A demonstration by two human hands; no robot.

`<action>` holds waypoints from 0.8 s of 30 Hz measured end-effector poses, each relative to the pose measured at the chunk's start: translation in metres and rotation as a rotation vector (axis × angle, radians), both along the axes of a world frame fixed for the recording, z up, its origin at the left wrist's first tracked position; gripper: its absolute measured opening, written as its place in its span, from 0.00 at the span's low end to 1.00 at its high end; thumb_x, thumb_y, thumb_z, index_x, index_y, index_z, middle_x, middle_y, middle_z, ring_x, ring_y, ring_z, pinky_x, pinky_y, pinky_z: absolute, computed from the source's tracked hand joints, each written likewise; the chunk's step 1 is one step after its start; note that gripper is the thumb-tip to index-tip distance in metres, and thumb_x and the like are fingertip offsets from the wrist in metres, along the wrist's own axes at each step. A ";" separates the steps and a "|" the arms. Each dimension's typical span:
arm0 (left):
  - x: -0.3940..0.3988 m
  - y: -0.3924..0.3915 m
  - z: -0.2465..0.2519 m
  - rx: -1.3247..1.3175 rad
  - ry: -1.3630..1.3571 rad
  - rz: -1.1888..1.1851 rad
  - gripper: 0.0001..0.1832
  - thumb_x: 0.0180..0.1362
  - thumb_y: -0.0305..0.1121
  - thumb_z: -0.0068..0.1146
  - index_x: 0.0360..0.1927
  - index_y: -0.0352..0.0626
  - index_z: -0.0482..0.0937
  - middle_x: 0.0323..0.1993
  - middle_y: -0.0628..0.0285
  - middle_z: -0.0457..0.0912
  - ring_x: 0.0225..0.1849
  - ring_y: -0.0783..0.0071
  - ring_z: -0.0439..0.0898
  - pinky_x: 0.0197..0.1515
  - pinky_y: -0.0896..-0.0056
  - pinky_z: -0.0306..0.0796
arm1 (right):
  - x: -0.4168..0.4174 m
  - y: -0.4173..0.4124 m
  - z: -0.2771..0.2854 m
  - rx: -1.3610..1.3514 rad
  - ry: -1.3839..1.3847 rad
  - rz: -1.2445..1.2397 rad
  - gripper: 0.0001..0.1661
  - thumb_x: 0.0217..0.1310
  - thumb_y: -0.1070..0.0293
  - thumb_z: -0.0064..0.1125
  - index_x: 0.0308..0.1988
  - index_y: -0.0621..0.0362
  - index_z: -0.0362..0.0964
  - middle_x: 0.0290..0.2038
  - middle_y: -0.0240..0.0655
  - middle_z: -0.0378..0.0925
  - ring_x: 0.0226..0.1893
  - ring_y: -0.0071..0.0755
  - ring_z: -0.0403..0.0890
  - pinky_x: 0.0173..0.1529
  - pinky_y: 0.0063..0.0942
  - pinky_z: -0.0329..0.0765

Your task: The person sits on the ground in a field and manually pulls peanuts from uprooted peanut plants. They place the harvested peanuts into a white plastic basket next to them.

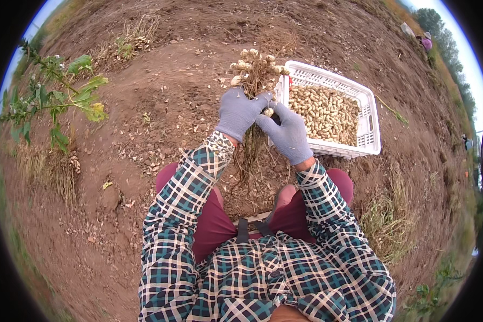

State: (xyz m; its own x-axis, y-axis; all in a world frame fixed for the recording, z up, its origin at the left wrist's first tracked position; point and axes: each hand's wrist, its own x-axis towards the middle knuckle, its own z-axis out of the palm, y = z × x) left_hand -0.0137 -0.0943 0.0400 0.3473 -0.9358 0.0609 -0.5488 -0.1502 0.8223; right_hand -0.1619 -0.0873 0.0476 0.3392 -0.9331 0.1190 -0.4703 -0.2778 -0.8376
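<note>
My left hand [240, 114], in a grey glove, is closed around the stems of a dried peanut plant [259, 80]. Unshelled peanuts cluster at the plant's upper end, while its thin stems hang down between my knees. Close on the right, my right hand [286, 131], gloved alike, has its thumb and fingertips at a single peanut pod [268, 112] beside the stems; whether it grips the pod cannot be told. A white plastic crate [370, 124] stands beyond the right hand, with many loose peanuts [324, 112] inside.
Bare soil with leaf scraps surrounds me. A leafy green plant [60, 100] rises at the left. Heaps of pulled peanut plants lie upper left [135, 40], left [60, 173] and right [386, 221]. Another person [426, 42] is far off at upper right.
</note>
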 end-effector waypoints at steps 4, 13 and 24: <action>0.008 -0.007 -0.018 -0.025 0.044 0.044 0.32 0.50 0.55 0.64 0.27 0.26 0.79 0.24 0.42 0.80 0.29 0.52 0.81 0.34 0.58 0.73 | 0.002 0.005 0.006 -0.007 0.011 0.106 0.17 0.54 0.56 0.64 0.32 0.60 0.75 0.19 0.39 0.72 0.19 0.35 0.75 0.27 0.31 0.71; 0.048 -0.021 -0.025 -0.051 1.167 0.021 0.18 0.56 0.40 0.61 0.33 0.30 0.80 0.25 0.58 0.81 0.24 0.70 0.77 0.31 0.71 0.72 | -0.013 0.029 0.025 -0.061 0.010 0.296 0.12 0.54 0.61 0.63 0.35 0.58 0.77 0.22 0.37 0.75 0.22 0.34 0.76 0.29 0.29 0.73; 0.042 0.012 0.005 0.063 1.319 -0.269 0.17 0.60 0.39 0.54 0.41 0.33 0.79 0.32 0.56 0.83 0.30 0.66 0.82 0.35 0.66 0.78 | -0.057 -0.013 0.004 -0.145 -0.104 -0.101 0.24 0.60 0.59 0.59 0.52 0.61 0.71 0.42 0.43 0.80 0.43 0.37 0.82 0.50 0.30 0.75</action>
State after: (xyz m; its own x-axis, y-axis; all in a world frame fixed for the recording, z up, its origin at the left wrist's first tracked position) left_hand 0.0283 -0.0822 0.0451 -0.0804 -0.9725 -0.2185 0.6224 -0.2202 0.7511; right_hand -0.2186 -0.1002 0.0515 0.2234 -0.9323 0.2844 -0.4153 -0.3550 -0.8375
